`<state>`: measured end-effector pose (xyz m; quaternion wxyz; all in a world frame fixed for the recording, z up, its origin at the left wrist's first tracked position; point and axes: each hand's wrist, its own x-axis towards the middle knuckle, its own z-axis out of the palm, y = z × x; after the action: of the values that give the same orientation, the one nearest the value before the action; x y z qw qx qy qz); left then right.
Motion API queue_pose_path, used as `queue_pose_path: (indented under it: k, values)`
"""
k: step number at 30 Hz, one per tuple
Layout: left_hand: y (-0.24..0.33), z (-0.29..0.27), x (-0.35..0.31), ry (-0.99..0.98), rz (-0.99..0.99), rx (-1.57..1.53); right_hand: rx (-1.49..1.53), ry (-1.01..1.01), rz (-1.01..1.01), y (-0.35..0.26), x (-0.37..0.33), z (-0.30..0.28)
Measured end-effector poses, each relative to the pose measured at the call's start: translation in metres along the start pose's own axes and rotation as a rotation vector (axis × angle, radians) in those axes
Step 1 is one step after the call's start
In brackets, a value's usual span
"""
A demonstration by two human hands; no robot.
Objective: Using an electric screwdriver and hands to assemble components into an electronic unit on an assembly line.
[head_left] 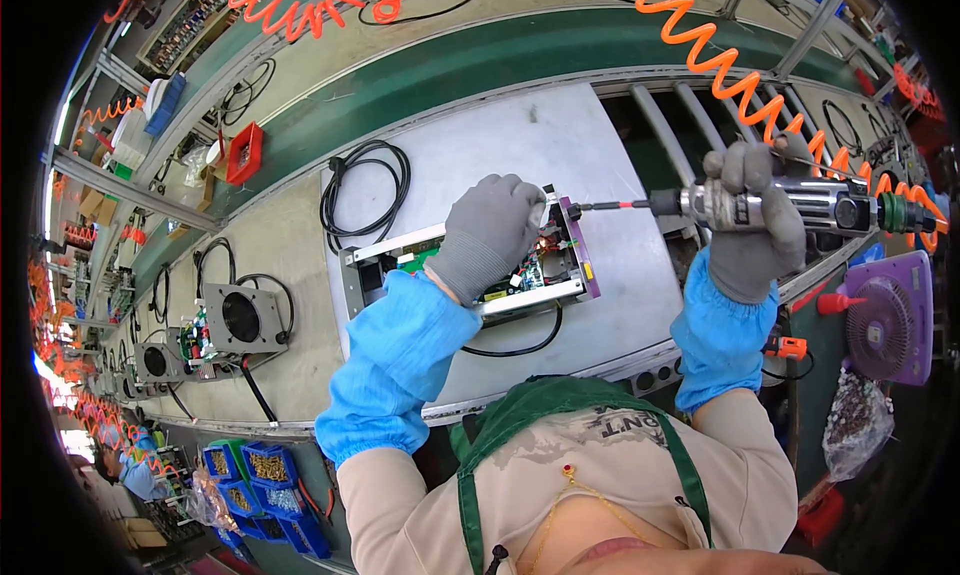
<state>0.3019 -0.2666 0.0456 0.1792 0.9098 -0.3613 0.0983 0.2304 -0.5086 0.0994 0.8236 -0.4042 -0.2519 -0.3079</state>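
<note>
Left hand (487, 230) presses curled fingers on the open metal box (470, 270) mid-tabletop (520, 140); right hand (750, 220) fingers wrap the screwdriver (790, 207).

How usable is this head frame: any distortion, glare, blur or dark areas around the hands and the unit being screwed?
Head view: strong fisheye bend, so the conveyor edges curve and the corners are black. Lighting is even and bright, with soft shadows; the grey pallet shows mild sheen but no blown-out glare. The left hand, right hand, power screwdriver and open unit are sharp; things near the rim look small and squeezed.
</note>
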Motion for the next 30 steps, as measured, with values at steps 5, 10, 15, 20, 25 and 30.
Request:
queue_pose_path:
  k: [5,10,15,20,25,30]
  values:
    - [-0.003,0.001,0.001,-0.047,-0.019,-0.068,-0.028,-0.059,0.002,0.021,0.006,0.008]
    - [-0.005,0.003,0.000,-0.023,-0.041,-0.118,-0.019,-0.070,0.037,0.028,0.008,0.021]
    - [-0.007,0.002,-0.002,-0.004,-0.018,-0.095,-0.130,-0.094,0.085,0.034,0.011,0.028]
    - [-0.007,0.000,0.000,-0.022,0.000,-0.050,-0.349,-0.061,0.211,0.039,0.010,0.053]
    - [-0.006,-0.009,0.012,-0.092,0.012,-0.031,-0.508,-0.150,0.325,0.048,0.017,0.070]
    - [-0.009,-0.004,0.024,-0.141,0.001,-0.067,-0.778,-0.269,0.218,0.053,0.025,0.080]
